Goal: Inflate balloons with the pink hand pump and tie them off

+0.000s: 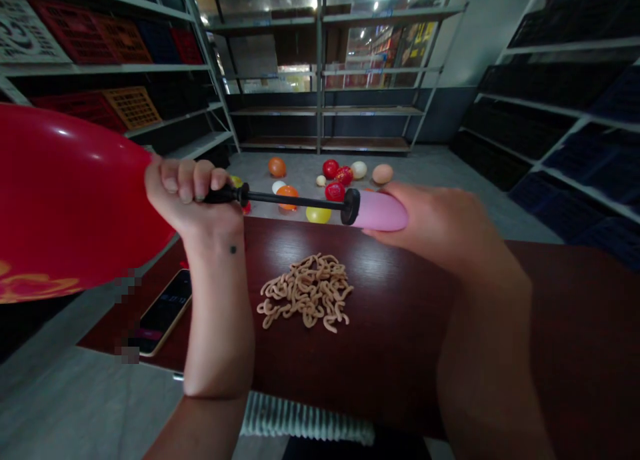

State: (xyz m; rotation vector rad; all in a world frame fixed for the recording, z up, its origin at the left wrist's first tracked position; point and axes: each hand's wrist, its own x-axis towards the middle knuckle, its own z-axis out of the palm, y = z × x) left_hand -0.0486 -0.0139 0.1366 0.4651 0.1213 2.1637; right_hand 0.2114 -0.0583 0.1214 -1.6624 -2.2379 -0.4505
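Note:
My left hand (193, 187) is closed round the black end of a hand pump, beside the neck of a large inflated red balloon (75, 193) at the left. My right hand (430, 223) grips the pink barrel of the pump (377, 211). Between the two hands the pump's thin black rod shows, level above the table. Below it, a loose pile of beige, string-like uninflated balloons (307, 292) lies on the dark red table (400, 313). Where the red balloon's neck meets the pump is hidden by my left fingers.
A phone (167, 310) lies at the table's left edge. Several inflated balloons, among them an orange one (277, 167) and a yellow one (319, 214), rest on the floor beyond. Shelves with crates (130, 107) stand at the left; more shelving is behind and right.

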